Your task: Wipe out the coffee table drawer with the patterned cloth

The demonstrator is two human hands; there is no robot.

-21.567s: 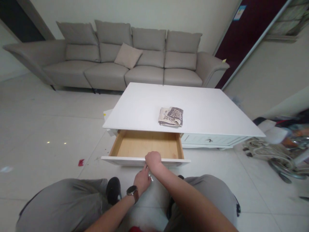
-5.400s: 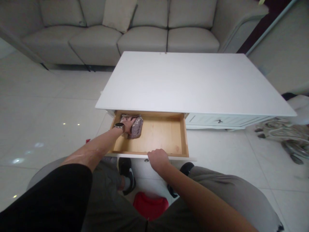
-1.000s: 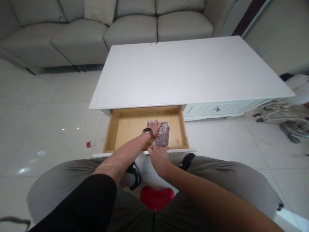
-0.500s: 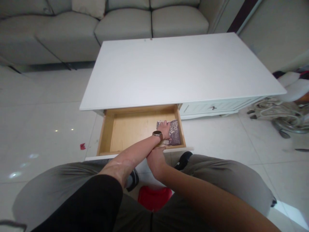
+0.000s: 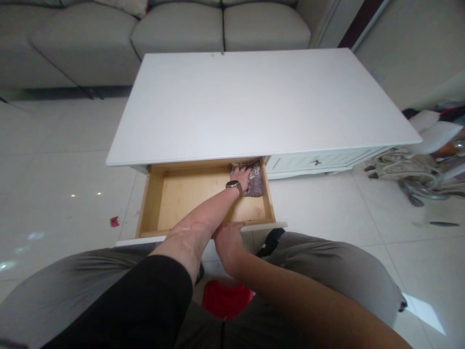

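Note:
An open wooden drawer (image 5: 192,194) sticks out from the front of a white table (image 5: 254,106). In its back right corner lies a folded purple-and-cream patterned cloth (image 5: 256,182). My left hand (image 5: 241,176), with a watch (image 5: 233,184) on its wrist, lies flat on the cloth with its fingers spread. My right hand (image 5: 228,238) is at the drawer's front panel (image 5: 261,226), below my left forearm. Its fingers are partly hidden at the panel's edge, and it seems to grip the panel.
A grey sofa (image 5: 178,29) stands behind the table. A closed drawer (image 5: 312,161) is at the right. Between my legs is a red object (image 5: 227,299). A red scrap (image 5: 114,221) lies on the floor at left, and cords and metal parts (image 5: 417,169) at right.
My left hand and the cloth under it have moved away from me, from the drawer's front right to its back right corner. My right hand has stayed at the front panel.

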